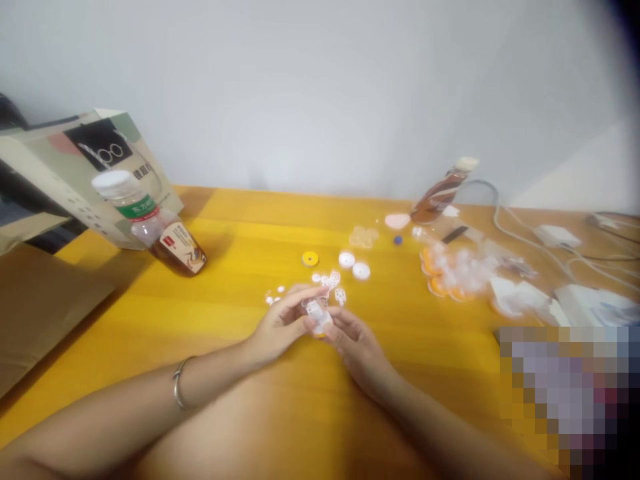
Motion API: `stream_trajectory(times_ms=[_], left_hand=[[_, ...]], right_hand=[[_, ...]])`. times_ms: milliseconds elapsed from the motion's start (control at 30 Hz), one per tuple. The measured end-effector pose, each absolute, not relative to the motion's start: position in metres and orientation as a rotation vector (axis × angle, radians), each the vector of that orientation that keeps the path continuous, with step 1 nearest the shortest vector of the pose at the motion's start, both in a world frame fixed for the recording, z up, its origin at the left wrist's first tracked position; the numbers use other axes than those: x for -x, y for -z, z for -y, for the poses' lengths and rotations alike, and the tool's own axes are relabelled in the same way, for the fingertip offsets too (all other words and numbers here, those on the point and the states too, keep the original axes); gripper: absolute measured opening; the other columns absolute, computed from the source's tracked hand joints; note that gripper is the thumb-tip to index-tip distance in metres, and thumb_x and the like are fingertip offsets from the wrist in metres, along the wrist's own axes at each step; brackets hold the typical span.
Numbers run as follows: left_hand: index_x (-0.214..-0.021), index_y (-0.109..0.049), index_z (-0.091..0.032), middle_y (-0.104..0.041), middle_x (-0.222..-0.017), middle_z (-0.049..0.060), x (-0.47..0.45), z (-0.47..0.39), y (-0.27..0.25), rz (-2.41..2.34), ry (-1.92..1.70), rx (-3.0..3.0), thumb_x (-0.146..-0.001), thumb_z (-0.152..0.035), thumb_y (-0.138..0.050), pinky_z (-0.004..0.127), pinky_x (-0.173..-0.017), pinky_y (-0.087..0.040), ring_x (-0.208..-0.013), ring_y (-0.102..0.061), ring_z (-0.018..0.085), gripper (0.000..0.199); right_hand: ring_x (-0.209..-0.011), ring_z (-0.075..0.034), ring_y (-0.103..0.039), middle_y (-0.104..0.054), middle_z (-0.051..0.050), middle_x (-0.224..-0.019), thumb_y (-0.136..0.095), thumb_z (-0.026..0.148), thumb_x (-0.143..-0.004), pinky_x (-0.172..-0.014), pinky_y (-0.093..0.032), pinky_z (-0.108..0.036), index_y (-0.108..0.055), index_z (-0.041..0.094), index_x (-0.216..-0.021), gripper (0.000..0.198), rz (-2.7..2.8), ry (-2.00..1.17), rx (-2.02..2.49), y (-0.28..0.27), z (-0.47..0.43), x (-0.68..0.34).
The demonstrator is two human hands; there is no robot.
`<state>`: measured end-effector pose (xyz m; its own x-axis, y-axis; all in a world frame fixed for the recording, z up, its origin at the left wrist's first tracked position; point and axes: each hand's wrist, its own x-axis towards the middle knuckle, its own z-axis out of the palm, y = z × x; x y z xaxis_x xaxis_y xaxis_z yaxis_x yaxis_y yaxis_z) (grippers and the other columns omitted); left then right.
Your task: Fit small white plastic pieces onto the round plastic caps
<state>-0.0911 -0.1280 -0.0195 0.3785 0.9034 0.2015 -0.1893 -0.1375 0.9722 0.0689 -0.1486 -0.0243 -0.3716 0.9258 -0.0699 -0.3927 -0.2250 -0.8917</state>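
Both my hands meet over the middle of a yellow wooden table. My left hand, with a thin bangle on the wrist, and my right hand together pinch a small white plastic piece with a bit of orange under it. Just beyond my fingers lie several small white plastic parts, two white round caps and a yellow ring. The picture is blurred, so the fine shape of the piece is unclear.
A drink bottle with a white cap leans at the left in front of a cardboard box. A second brown bottle lies at the back right. Clear bags of orange-and-white parts, white chargers and cables fill the right side.
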Motion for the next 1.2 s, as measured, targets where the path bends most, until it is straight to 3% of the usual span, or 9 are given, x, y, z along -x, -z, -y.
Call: stream_trajectory(times_ms=[167, 333, 467, 567, 833, 933, 1033, 1200], left_hand=[[-0.104, -0.061, -0.018, -0.062, -0.099, 0.007, 0.093, 0.127, 0.016, -0.807, -1.083, -1.402, -0.079, -0.028, -0.06, 0.027, -0.081, -0.043, -0.09, -0.056, 0.018, 0.027], [-0.108, -0.059, -0.017, -0.064, -0.101, 0.009, 0.095, 0.125, 0.021, -0.678, -1.001, -1.276, -0.082, -0.032, -0.056, 0.028, -0.076, -0.046, -0.088, -0.059, 0.019, 0.03], [-0.115, -0.056, -0.018, -0.061, -0.11, 0.011, 0.096, 0.124, 0.021, -0.586, -0.945, -1.224, -0.083, -0.034, -0.054, 0.032, -0.081, -0.045, -0.098, -0.058, 0.023, 0.035], [-0.115, -0.056, -0.017, -0.061, -0.112, 0.012, 0.097, 0.126, 0.016, -0.592, -0.947, -1.285, -0.083, -0.033, -0.054, 0.032, -0.084, -0.044, -0.1, -0.058, 0.023, 0.036], [-0.086, -0.059, -0.015, -0.061, -0.083, 0.004, 0.093, 0.129, 0.022, -0.85, -1.172, -1.314, -0.068, -0.03, -0.071, 0.024, -0.07, -0.044, -0.076, -0.057, 0.014, 0.026], [-0.107, -0.054, -0.017, -0.059, -0.105, 0.01, 0.096, 0.126, 0.019, -0.689, -1.123, -1.331, -0.079, -0.04, -0.058, 0.032, -0.086, -0.042, -0.099, -0.054, 0.021, 0.037], [-0.126, -0.043, -0.021, -0.048, -0.127, 0.011, 0.099, 0.123, 0.013, -0.56, -1.047, -1.378, -0.084, -0.037, -0.052, 0.038, -0.098, -0.034, -0.118, -0.043, 0.024, 0.046], [-0.104, -0.059, -0.016, -0.061, -0.102, 0.009, 0.097, 0.124, 0.016, -0.744, -1.082, -1.454, -0.079, -0.026, -0.06, 0.032, -0.086, -0.043, -0.094, -0.057, 0.02, 0.027]], right_hand=[[-0.085, -0.015, -0.058, -0.066, -0.002, -0.093, -0.068, 0.028, -0.072, -0.08, -0.044, -0.028, -0.061, 0.022, -0.086, 0.018, 1.023, -1.761, 0.792, 0.025, 0.149, -0.069], [-0.079, -0.014, -0.06, -0.066, -0.003, -0.086, -0.066, 0.031, -0.074, -0.076, -0.045, -0.027, -0.064, 0.019, -0.091, 0.022, 0.883, -1.986, 0.649, 0.021, 0.149, -0.072], [-0.078, -0.013, -0.061, -0.066, -0.003, -0.084, -0.066, 0.03, -0.074, -0.074, -0.046, -0.025, -0.064, 0.018, -0.092, 0.022, 0.85, -2.057, 0.62, 0.021, 0.149, -0.073], [-0.079, -0.014, -0.059, -0.065, -0.003, -0.087, -0.066, 0.032, -0.073, -0.075, -0.046, -0.026, -0.063, 0.019, -0.092, 0.023, 0.907, -1.977, 0.641, 0.022, 0.15, -0.072], [-0.089, -0.016, -0.057, -0.065, -0.002, -0.092, -0.07, 0.028, -0.069, -0.085, -0.041, -0.031, -0.059, 0.022, -0.083, 0.02, 1.141, -1.668, 0.894, 0.015, 0.155, -0.067], [-0.081, -0.016, -0.059, -0.066, -0.003, -0.088, -0.068, 0.034, -0.07, -0.08, -0.044, -0.03, -0.059, 0.021, -0.085, 0.022, 1.104, -1.703, 0.884, 0.02, 0.152, -0.07], [-0.077, -0.016, -0.06, -0.066, -0.004, -0.087, -0.065, 0.04, -0.073, -0.077, -0.046, -0.031, -0.06, 0.019, -0.086, 0.025, 1.059, -1.744, 0.835, 0.024, 0.149, -0.073], [-0.085, -0.016, -0.059, -0.065, -0.003, -0.093, -0.067, 0.031, -0.072, -0.083, -0.044, -0.032, -0.057, 0.022, -0.087, 0.02, 1.132, -1.644, 0.881, 0.02, 0.151, -0.071]])
